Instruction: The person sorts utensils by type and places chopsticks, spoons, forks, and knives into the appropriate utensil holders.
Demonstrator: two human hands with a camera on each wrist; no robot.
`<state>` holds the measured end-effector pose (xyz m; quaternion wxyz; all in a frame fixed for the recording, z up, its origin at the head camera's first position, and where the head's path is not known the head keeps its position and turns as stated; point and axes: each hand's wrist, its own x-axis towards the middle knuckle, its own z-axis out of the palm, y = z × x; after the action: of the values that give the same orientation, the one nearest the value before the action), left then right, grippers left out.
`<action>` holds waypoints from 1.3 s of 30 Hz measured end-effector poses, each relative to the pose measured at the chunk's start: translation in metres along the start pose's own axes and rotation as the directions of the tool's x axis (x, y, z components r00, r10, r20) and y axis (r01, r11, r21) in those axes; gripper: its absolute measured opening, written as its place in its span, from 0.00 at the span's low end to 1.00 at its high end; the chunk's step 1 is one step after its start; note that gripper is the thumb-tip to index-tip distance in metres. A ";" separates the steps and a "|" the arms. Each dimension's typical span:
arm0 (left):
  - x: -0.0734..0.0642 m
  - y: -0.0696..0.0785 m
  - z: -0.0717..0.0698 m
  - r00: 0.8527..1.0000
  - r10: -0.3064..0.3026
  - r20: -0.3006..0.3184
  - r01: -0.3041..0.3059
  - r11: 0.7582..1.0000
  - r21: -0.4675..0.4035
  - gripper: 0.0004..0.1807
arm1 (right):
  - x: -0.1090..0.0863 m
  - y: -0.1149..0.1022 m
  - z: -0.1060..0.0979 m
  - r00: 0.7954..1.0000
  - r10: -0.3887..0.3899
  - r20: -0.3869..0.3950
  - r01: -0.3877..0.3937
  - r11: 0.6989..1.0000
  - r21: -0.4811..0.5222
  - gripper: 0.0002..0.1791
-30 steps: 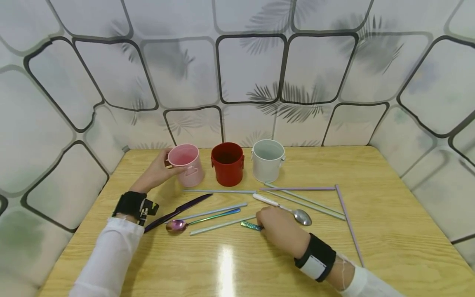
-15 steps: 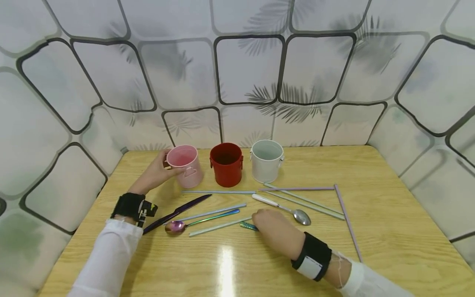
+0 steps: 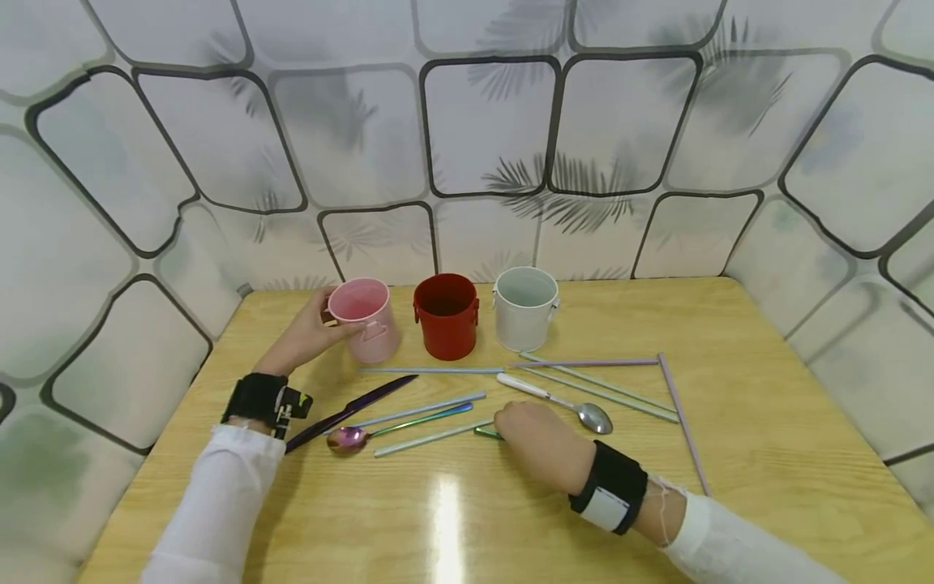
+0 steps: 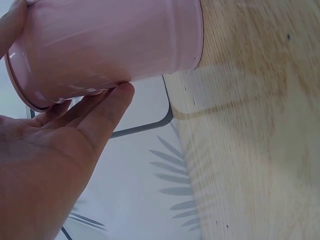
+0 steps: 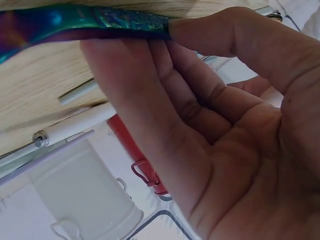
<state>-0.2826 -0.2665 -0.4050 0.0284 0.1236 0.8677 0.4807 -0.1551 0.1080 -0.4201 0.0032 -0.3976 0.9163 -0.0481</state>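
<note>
My left hand [image 3: 310,332] grips the small pink metal bucket [image 3: 375,347] near its rim, thumb on the front side and fingers behind. The bucket stands upright at the left end of a row. With thumb and fingers, my right hand [image 3: 546,444] pinches an iridescent utensil [image 5: 75,22] by its textured handle, low over the table. Only the handle's end shows left of the hand in the head view; its working end is hidden. A white-handled spoon [image 3: 594,418] lies just beyond the right hand, and a pale green straw [image 3: 430,440] reaches up to its fingers.
A red bucket [image 3: 448,332] and a white bucket [image 3: 524,324] stand beside the pink one. A dark purple knife [image 3: 353,410] and a rainbow spoon [image 3: 349,439] lie at left. Several straws are scattered about, including a purple straw [image 3: 682,418] at right. A patterned backdrop [image 3: 489,130] rises behind.
My right hand has shifted slightly left, and the utensil's handle has turned so its end looks thinner and greener. The left hand stays on the pink bucket. The head view has tilted a little.
</note>
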 end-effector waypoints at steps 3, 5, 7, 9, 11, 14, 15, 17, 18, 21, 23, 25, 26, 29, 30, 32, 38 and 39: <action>0.001 0.000 0.000 1.000 0.004 0.002 -0.004 1.000 -0.003 0.43 | 0.001 0.003 0.003 1.000 0.012 -0.003 -0.011 1.000 0.014 0.09; 0.001 0.000 0.000 1.000 0.005 0.001 -0.005 1.000 -0.003 0.43 | 0.002 0.003 0.004 1.000 0.016 -0.006 -0.016 1.000 0.021 0.09; 0.000 0.001 0.001 1.000 0.002 0.001 -0.002 1.000 -0.014 0.43 | 0.003 0.003 0.004 1.000 0.024 -0.006 -0.023 0.999 0.031 0.09; -0.002 0.000 0.001 1.000 -0.002 -0.001 0.002 1.000 -0.021 0.43 | 0.004 0.002 0.004 1.000 0.027 -0.007 -0.027 0.999 0.039 0.09; -0.001 0.002 0.000 1.000 0.007 -0.010 -0.008 1.000 -0.029 0.42 | 0.005 0.002 0.002 1.000 0.022 -0.016 -0.022 0.999 0.032 0.09; -0.001 0.001 0.000 0.999 0.026 -0.024 -0.027 0.999 -0.039 0.42 | 0.006 0.002 0.000 1.000 0.012 -0.026 -0.012 1.000 0.015 0.09; -0.001 0.000 0.000 0.999 0.030 -0.029 -0.031 0.999 -0.041 0.42 | 0.006 0.002 0.001 1.000 0.009 -0.026 -0.009 1.000 0.010 0.09; -0.001 -0.002 0.001 0.999 0.033 -0.036 -0.034 0.998 -0.047 0.42 | 0.005 0.001 0.002 1.000 0.008 -0.023 -0.008 1.000 0.002 0.10; -0.001 -0.003 0.002 0.999 0.034 -0.038 -0.035 0.998 -0.047 0.42 | 0.005 0.001 0.003 1.000 0.010 -0.021 -0.010 1.000 0.000 0.10; -0.002 -0.006 0.004 0.999 0.034 -0.038 -0.035 0.999 -0.038 0.41 | 0.003 0.000 0.005 1.000 0.015 -0.018 -0.015 1.000 -0.009 0.09; -0.002 -0.007 0.005 0.999 0.036 -0.038 -0.037 0.999 -0.026 0.41 | 0.001 0.000 0.005 1.000 0.013 -0.029 -0.013 1.000 -0.021 0.09; -0.003 -0.007 0.005 0.999 0.042 -0.034 -0.042 0.999 -0.019 0.41 | 0.000 -0.001 0.006 0.999 0.005 -0.037 -0.006 1.000 -0.029 0.09; -0.003 -0.007 0.006 0.999 0.043 -0.032 -0.044 0.999 -0.015 0.41 | 0.000 -0.001 0.006 0.999 0.005 -0.035 -0.006 1.000 -0.024 0.10; -0.004 -0.006 0.006 0.999 0.043 -0.030 -0.043 0.999 -0.011 0.40 | -0.001 -0.003 0.004 1.000 0.011 -0.023 -0.011 1.000 0.002 0.10; -0.004 -0.005 0.006 0.999 0.044 -0.030 -0.044 0.999 -0.013 0.41 | -0.001 -0.004 0.003 1.000 0.014 -0.014 -0.014 1.000 0.021 0.10; -0.004 -0.003 0.007 0.999 0.040 -0.031 -0.040 0.999 -0.013 0.41 | -0.001 -0.005 0.000 1.000 0.023 0.002 -0.023 0.998 0.055 0.10; -0.005 -0.003 0.007 0.999 0.030 -0.039 -0.031 0.999 -0.024 0.42 | 0.001 -0.008 -0.022 0.999 0.044 0.006 -0.045 0.987 0.156 0.12; -0.006 -0.004 0.006 0.999 0.028 -0.041 -0.029 0.999 -0.027 0.42 | 0.002 -0.008 -0.027 0.999 0.049 0.004 -0.049 0.983 0.178 0.13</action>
<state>-0.2766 -0.2649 -0.4124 0.0057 0.1259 0.8596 0.4952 -0.1518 0.1031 -0.3927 0.0398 -0.3730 0.9179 -0.1297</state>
